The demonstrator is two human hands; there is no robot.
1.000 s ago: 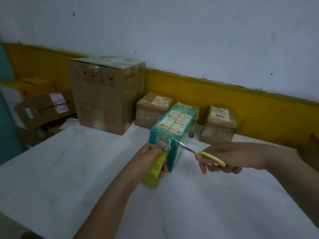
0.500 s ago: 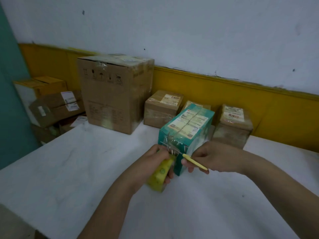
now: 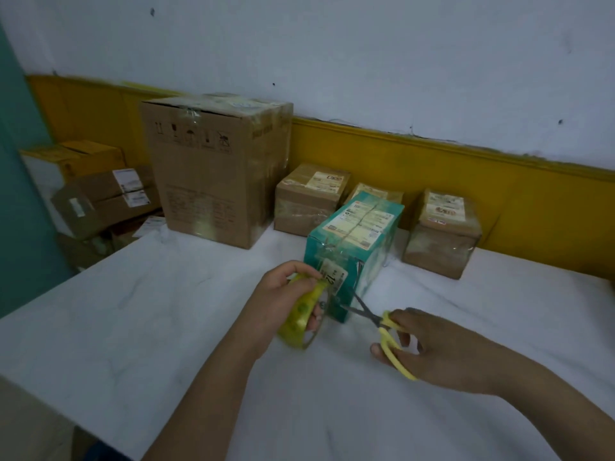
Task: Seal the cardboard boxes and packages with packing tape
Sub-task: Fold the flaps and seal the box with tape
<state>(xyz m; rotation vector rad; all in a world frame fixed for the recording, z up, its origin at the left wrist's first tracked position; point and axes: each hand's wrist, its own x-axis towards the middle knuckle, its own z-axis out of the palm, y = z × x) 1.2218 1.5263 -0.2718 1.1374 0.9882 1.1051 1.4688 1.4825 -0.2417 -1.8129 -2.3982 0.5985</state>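
A teal box (image 3: 362,237) with labels on top lies on the white table (image 3: 166,327), clear tape running along its top and down its near end. My left hand (image 3: 283,294) grips a yellow-cored roll of clear tape (image 3: 301,319) just in front of that near end. My right hand (image 3: 432,347) holds yellow-handled scissors (image 3: 391,341). Their open blades point left at the tape low on the box's near end, next to the roll.
A tall cardboard box (image 3: 213,168) stands at the back left of the table. Three small taped parcels (image 3: 309,197) (image 3: 376,191) (image 3: 442,234) sit behind the teal box along the yellow wall strip. More cartons (image 3: 100,194) are stacked off the table's left edge.
My right hand has drawn back towards me and lowered the scissors from the upper part of the box's near end to its lower part. My left hand still grips the roll.
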